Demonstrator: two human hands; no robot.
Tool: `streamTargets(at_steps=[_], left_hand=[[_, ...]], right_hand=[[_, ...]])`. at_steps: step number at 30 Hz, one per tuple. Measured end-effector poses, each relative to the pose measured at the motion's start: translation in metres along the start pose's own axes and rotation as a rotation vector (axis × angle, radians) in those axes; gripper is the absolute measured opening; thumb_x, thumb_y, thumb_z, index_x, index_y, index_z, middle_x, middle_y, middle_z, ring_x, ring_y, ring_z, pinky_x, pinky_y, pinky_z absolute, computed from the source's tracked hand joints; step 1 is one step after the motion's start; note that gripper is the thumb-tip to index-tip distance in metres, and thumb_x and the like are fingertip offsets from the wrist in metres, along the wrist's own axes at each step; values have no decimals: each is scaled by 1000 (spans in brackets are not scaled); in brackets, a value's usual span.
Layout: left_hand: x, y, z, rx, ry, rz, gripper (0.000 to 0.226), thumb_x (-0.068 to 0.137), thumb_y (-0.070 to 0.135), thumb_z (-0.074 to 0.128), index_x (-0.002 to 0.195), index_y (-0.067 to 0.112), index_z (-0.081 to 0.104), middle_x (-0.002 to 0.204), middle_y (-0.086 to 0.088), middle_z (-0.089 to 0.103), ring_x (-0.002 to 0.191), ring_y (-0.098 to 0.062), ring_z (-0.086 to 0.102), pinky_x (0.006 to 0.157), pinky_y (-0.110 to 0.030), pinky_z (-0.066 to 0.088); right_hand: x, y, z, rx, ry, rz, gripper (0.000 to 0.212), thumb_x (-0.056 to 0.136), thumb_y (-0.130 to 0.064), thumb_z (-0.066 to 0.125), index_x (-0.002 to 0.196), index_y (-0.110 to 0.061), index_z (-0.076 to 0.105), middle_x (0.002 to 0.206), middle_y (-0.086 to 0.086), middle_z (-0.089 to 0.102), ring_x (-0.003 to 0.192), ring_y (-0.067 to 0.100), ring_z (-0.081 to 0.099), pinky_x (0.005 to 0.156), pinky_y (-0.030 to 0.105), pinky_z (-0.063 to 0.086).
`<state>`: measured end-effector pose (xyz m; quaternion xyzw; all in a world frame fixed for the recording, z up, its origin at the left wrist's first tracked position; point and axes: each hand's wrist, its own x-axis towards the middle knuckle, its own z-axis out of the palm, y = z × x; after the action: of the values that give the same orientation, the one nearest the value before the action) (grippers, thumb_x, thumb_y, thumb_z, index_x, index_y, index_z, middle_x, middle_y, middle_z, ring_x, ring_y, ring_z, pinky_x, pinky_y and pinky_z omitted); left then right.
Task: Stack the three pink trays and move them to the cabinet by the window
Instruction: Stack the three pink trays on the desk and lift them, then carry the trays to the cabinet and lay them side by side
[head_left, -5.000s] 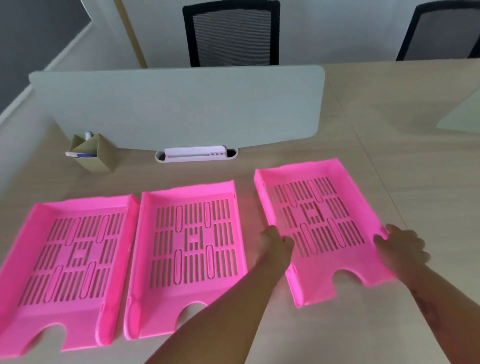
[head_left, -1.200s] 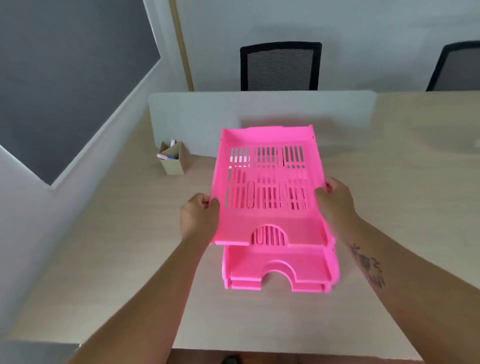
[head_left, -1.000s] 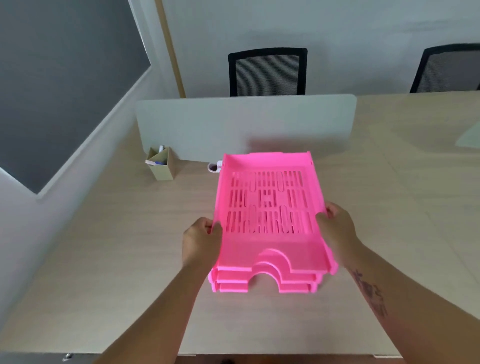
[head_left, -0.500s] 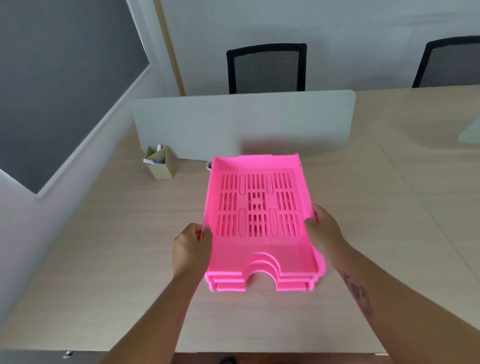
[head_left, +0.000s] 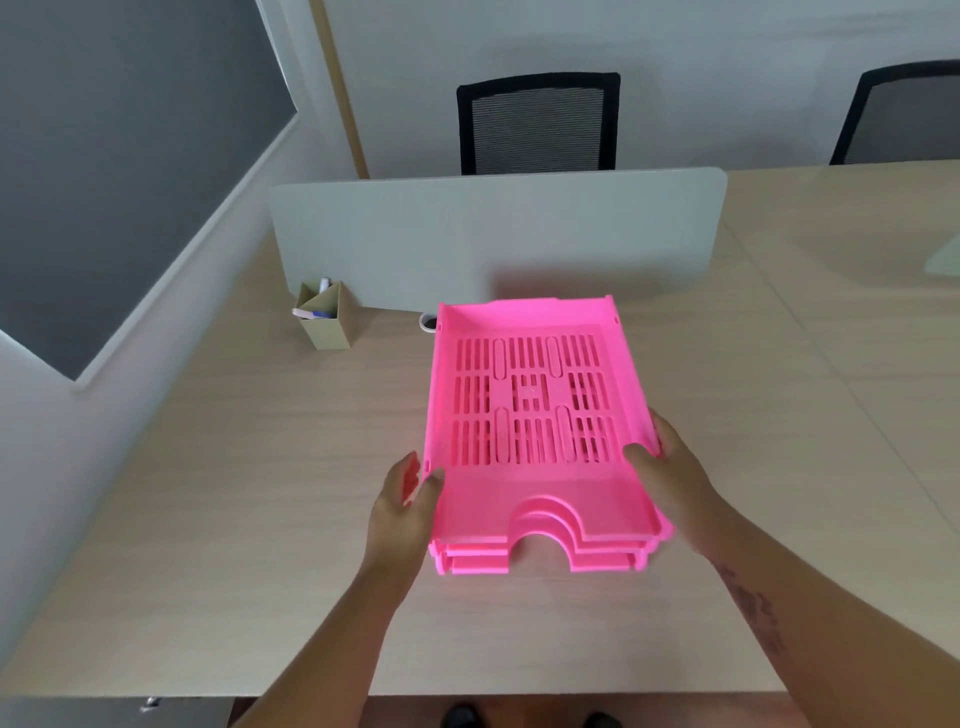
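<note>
Three pink trays lie nested in one stack on the wooden desk, cut-out fronts toward me. My right hand grips the stack's right wall, with the thumb on top inside the upper tray and the fingers down the outside. My left hand is at the left wall with its palm turned to the trays and its fingers loose. Only the thumb tip touches the rim.
A grey divider panel stands across the desk behind the stack. A cardboard pen holder sits at its left end and a small white holder peeks out beside the trays. Two black mesh chairs stand beyond.
The top tray has come down and settled into the two below. My left hand has loosened from the rim and slid lower. My right thumb has moved onto the tray floor.
</note>
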<state>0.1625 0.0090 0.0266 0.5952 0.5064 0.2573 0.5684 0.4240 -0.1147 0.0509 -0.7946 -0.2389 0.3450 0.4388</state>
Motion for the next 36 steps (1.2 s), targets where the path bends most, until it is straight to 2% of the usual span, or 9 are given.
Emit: streamTargets(at_steps=[2,5,10,13,17,19,24,27,36], left_hand=[[-11,-13,4,-128,-111,-31,55,86,46,59,135,23,51,120,-3,69,102,-16,70,72,-23,60],[-17,-30,14,-183,-159,-59,58,85,40,58,138,21,47,118,-8,69,100,-14,70,71,-18,57],[-12,-53,23,-212,-120,-108,91,66,71,68,138,19,50,117,-7,71,107,-19,68,81,-26,59],[-8,-57,29,-244,-92,-131,75,78,65,62,136,18,52,117,-8,71,108,-19,67,97,-42,53],[-1,-42,32,-287,16,-97,55,87,54,59,132,23,56,113,-5,72,103,-19,69,84,-31,57],[6,-23,33,-305,73,-70,48,92,49,56,132,23,56,109,-4,73,95,-16,72,72,-26,58],[11,33,33,-327,161,-58,38,91,56,51,111,26,65,102,-6,73,91,-25,71,80,-43,57],[0,52,33,-332,255,-47,30,89,61,50,93,35,64,99,-1,72,91,-20,68,83,-40,52],[-79,114,19,-413,612,85,31,92,55,49,85,30,64,90,3,70,85,-15,66,73,-34,49]], right_hand=[[-15,10,2,126,43,31,44,97,-15,48,137,-31,48,109,-1,68,92,21,68,63,33,55],[-31,31,7,255,101,54,39,97,-18,52,135,-28,52,109,0,70,93,21,69,63,30,58],[-47,74,28,360,84,108,47,92,-33,63,137,-24,53,113,4,74,103,24,71,85,43,59],[-39,80,37,443,91,117,52,89,-42,61,137,-23,52,115,9,73,103,28,71,90,50,55],[-30,65,34,448,77,93,45,94,-38,53,136,-20,53,110,9,74,94,23,74,83,43,57],[-25,49,27,451,56,67,50,89,-40,54,135,-21,53,112,12,73,97,28,73,86,49,56],[-5,9,9,472,-19,19,51,84,-49,52,129,-28,56,112,15,73,91,35,74,80,61,57],[-2,-6,-1,456,-92,-10,52,83,-56,49,127,-29,57,108,11,75,87,32,75,78,60,58],[-15,-77,-18,415,-327,-195,57,69,-70,54,119,-44,56,109,7,74,90,34,74,75,65,57]])
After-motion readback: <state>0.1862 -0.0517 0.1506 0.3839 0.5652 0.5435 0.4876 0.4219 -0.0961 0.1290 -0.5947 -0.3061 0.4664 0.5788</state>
